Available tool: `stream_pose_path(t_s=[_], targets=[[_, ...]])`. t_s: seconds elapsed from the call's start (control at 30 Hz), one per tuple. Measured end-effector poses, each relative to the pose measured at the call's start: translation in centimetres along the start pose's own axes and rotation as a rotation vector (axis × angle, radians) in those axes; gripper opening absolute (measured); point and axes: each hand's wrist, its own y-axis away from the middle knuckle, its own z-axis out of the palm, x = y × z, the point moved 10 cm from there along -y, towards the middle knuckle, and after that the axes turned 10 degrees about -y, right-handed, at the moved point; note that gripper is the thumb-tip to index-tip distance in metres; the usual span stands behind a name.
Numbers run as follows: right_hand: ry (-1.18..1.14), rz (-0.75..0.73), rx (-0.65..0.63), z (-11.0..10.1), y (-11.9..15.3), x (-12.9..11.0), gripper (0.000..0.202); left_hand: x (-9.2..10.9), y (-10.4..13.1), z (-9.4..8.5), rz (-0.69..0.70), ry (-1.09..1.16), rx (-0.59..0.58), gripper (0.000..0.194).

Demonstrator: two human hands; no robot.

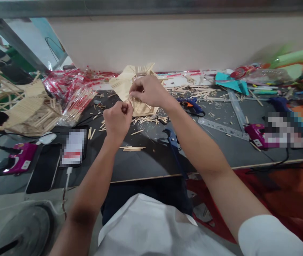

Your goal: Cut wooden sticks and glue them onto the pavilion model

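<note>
White shirt cloth [151, 227] is creasing across my front, nearest of all; clock centred on the stick model, so shirt at six, wall [151, 39] at twelve.

Stick model [123, 81]: standing on the dark tabletop [148, 169], close to the wall, its ribbed pale panels spreading towards ten o'clock and my hands partly covering it.

Right hand [151, 91] is reaching in from four o'clock, arching over the model, thumb and forefinger meeting in a pinch. Left hand [118, 119] is coming up from seven, fingers curling in, thumb pressing against them, tips just beside the right ones. Whether a thin stick is sitting between either set of tips, I cannot tell.

Close by: cut stick pieces [147, 120] are littering the model's foot at six; farther down that line a small stack of sticks [132, 148] is lying flat. Blue cutter [172, 137] is resting near five, partly behind my right forearm. Glue gun [191, 106] is lying past three.

Farther out: plastic-wrapped stick bundles [79, 103] are heaping at nine, a bigger stick structure [31, 110] standing beyond. Lit phone [73, 147] is charging between seven and eight, dark phone [42, 169] lying alongside. Clear ruler [223, 129] is pointing out towards four, ending at a purple adapter [258, 135].
</note>
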Motion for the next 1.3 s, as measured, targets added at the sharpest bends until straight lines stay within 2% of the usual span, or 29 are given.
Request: stream_pose_path(t_s=[0.4,0.7,1.0,1.3], targets=[[-0.025,0.082,-0.042,0.3,-0.4,0.4,0.01,1.0,-0.1,0.4,-0.047,-0.076,-0.109,0.019],[-0.037,0.053,-0.055,0.3,-0.3,0.2,0.008,1.7,0.3,0.2,-0.059,-0.033,-0.075,0.009],[-0.048,0.041,0.007,-0.2,0.5,0.4,0.013,1.5,0.3,-0.2,-0.065,0.016,-0.038,0.003],[-0.058,0.037,0.064,-0.3,2.0,0.2,0.014,1.6,-0.2,0.2,-0.057,-0.087,-0.103,0.006]])
